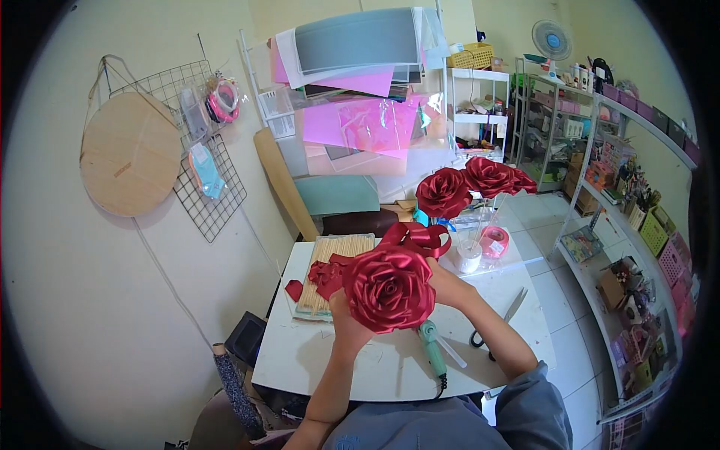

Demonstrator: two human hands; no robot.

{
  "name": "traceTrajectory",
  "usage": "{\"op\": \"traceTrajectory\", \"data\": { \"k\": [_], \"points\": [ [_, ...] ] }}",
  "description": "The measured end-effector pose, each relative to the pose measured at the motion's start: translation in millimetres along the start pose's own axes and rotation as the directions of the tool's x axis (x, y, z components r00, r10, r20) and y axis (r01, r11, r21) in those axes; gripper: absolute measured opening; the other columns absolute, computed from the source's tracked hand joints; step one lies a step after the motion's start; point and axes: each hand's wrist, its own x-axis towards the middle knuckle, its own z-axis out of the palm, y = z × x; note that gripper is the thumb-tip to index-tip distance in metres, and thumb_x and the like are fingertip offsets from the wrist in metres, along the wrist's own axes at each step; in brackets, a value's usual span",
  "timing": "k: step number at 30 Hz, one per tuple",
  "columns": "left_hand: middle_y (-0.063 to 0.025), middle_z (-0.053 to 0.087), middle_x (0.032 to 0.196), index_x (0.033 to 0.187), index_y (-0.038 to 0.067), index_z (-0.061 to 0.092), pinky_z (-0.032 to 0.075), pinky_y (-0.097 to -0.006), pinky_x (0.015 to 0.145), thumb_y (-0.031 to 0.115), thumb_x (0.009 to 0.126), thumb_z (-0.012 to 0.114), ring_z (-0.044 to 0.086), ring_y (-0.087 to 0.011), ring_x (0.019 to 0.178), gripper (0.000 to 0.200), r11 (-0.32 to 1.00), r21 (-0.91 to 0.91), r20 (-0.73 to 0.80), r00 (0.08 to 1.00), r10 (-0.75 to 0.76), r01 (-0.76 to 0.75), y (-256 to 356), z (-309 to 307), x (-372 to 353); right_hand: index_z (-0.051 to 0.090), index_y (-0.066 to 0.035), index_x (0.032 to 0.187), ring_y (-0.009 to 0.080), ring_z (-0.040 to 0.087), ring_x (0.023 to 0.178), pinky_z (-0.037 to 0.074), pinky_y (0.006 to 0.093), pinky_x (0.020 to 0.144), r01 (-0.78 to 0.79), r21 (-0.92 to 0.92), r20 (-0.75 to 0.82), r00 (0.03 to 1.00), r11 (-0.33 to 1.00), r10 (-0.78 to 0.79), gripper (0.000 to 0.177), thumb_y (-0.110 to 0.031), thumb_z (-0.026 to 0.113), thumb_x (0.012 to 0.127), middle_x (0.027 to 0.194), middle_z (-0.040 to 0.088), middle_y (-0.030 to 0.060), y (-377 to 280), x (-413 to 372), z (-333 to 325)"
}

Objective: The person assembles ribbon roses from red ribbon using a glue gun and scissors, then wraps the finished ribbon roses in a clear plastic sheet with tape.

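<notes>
Hands (348, 321) (445, 285) flank a red satin rose (390, 290), their grip too hidden to tell, apparently to spare its petals above the table (394, 376).

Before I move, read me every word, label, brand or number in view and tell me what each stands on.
No text is readable in this view.
Round tan panel: a small dark mark, too small to read.
Grey-blue shirt: a faint mark, too blurred to read.
Blue packet: any print is too small to read.
</notes>
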Motion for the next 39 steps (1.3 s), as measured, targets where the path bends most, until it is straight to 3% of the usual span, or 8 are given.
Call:
{"op": "traceTrajectory", "data": {
  "k": [4, 6, 12, 17, 20, 22, 29, 39],
  "points": [
    [-0.0048, 0.057, 0.071, 0.077, -0.001, 0.055, 0.042, -0.0228, 0.059, 0.003, 0.056, 0.067, 0.053, -0.0118, 0.063, 0.025, 0.996, 0.087, -0.091, 0.995, 0.04, -0.032, 5, 1, 0, 0.046, 0.005, 0.064, 0.0352, 0.05, 0.06, 0.04, 0.0373, 0.055, 0.029, -0.016, -0.083, 0.996, 0.999, -0.03, 0.011, 0.006, 0.051, 0.054, 0.061, 0.049, 0.0196, 0, -1, 3],
    [-0.0022, 0.057, 0.071, 0.076, -0.001, 0.055, 0.041, -0.0214, 0.059, 0.0, 0.059, 0.065, 0.052, -0.0093, 0.064, 0.02, 0.999, -0.032, -0.18, 0.984, -0.008, 0.003, -1, 1, -4, 0.046, 0.005, 0.061, 0.0346, 0.048, 0.056, 0.039, 0.0377, 0.053, 0.019, -0.005, -0.03, 0.999, 1.0, -0.019, 0.009, 0.005, 0.051, 0.054, 0.057, 0.047, 0.0191, 7, -2, 6],
    [-0.001, 0.057, 0.073, 0.077, 0.0, 0.056, 0.041, -0.0195, 0.059, -0.003, 0.06, 0.063, 0.051, -0.0065, 0.065, 0.018, 0.991, -0.092, -0.134, 0.985, -0.106, 0.095, -3, -2, -5, 0.046, 0.004, 0.059, 0.0329, 0.046, 0.051, 0.037, 0.037, 0.05, 0.029, -0.031, -0.057, 0.998, 0.999, -0.031, 0.008, 0.003, 0.053, 0.057, 0.055, 0.045, 0.019, 11, -4, 11],
    [-0.0009, 0.057, 0.075, 0.078, 0.0, 0.056, 0.04, -0.0196, 0.063, -0.004, 0.06, 0.063, 0.051, -0.0062, 0.07, 0.019, 0.968, -0.215, -0.106, 0.982, -0.153, 0.128, -8, -4, -2, 0.056, 0.001, 0.071, 0.0275, 0.046, 0.045, 0.037, 0.0323, 0.047, 0.014, 0.066, 0.028, 0.999, 0.998, -0.016, 0.009, -0.007, 0.058, 0.068, 0.052, 0.049, 0.016, 1, 0, 1],
    [-0.0014, 0.057, 0.076, 0.079, 0.0, 0.056, 0.039, -0.02, 0.066, -0.004, 0.06, 0.064, 0.051, -0.0067, 0.073, 0.021, 0.948, -0.304, -0.232, 0.958, -0.168, 0.093, -7, -2, -4, 0.058, -0.001, 0.079, 0.0231, 0.047, 0.042, 0.037, 0.0304, 0.045, -0.003, 0.079, 0.12, 0.993, 0.997, -0.006, 0.011, -0.005, 0.056, 0.069, 0.052, 0.05, 0.0147, -5, 4, -2],
    [-0.0053, 0.051, 0.081, 0.08, 0.002, 0.043, 0.037, -0.0221, 0.071, -0.005, 0.059, 0.063, 0.048, -0.0098, 0.074, 0.029, 0.916, -0.275, -0.237, 0.902, -0.36, 0.293, -7, -3, -5, 0.059, -0.002, 0.081, 0.0213, 0.047, 0.041, 0.037, 0.0295, 0.044, -0.018, 0.159, 0.13, 0.991, 0.987, -0.003, 0.012, -0.004, 0.055, 0.069, 0.052, 0.051, 0.0144, 1, 3, 4],
    [-0.0056, 0.056, 0.072, 0.076, -0.005, 0.054, 0.039, -0.0206, 0.064, -0.008, 0.061, 0.06, 0.051, -0.0092, 0.066, 0.016, 0.932, -0.288, -0.258, 0.919, -0.299, 0.222, -9, -3, 1, 0.059, -0.001, 0.08, 0.0172, 0.053, 0.046, 0.038, 0.0257, 0.045, -0.074, 0.3, 0.143, 0.989, 0.951, 0.031, 0.016, 0.001, 0.052, 0.066, 0.056, 0.055, 0.0106, 3, 3, 2],
    [-0.0037, 0.057, 0.072, 0.075, -0.005, 0.058, 0.038, -0.0203, 0.069, -0.01, 0.061, 0.061, 0.05, -0.0081, 0.07, 0.015, 0.92, -0.323, -0.332, 0.883, -0.331, 0.223, -10, -3, 3, 0.058, 0.0, 0.08, 0.0173, 0.053, 0.045, 0.04, 0.0253, 0.046, -0.083, 0.272, 0.197, 0.98, 0.959, 0.029, 0.016, 0.002, 0.051, 0.066, 0.056, 0.055, 0.0107, -2, 4, -1]
  ]
}}
